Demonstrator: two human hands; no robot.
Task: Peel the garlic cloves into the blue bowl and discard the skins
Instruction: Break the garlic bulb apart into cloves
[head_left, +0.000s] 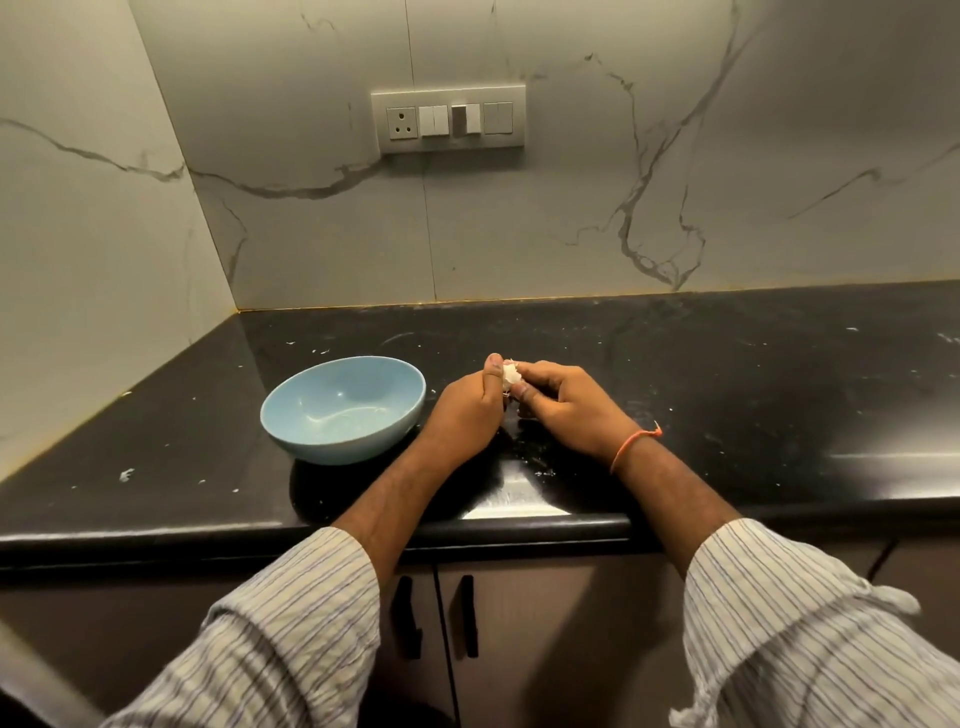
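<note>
White garlic (510, 375), orientation unclear, both hands.

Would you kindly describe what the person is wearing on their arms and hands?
Both arms wear loose, pale sleeves with thin dark stripes, pushed up to leave the forearms bare. The right wrist carries a thin orange thread band, knotted with a short tail. The left hand and right hand show no gloves.

I find the worktop (727, 395) black, polished stone by its look, glossy, with pale flecks. The blue bowl (343, 408) is smooth and glazed, with a soft sheen inside. The walls (519, 223) are marble-look panels, smooth, low gloss. The sleeves (291, 623) are striped woven cloth, matt. The garlic (510, 375) shows papery white skin. The cabinet doors (545, 649) below are dark, matt.
</note>
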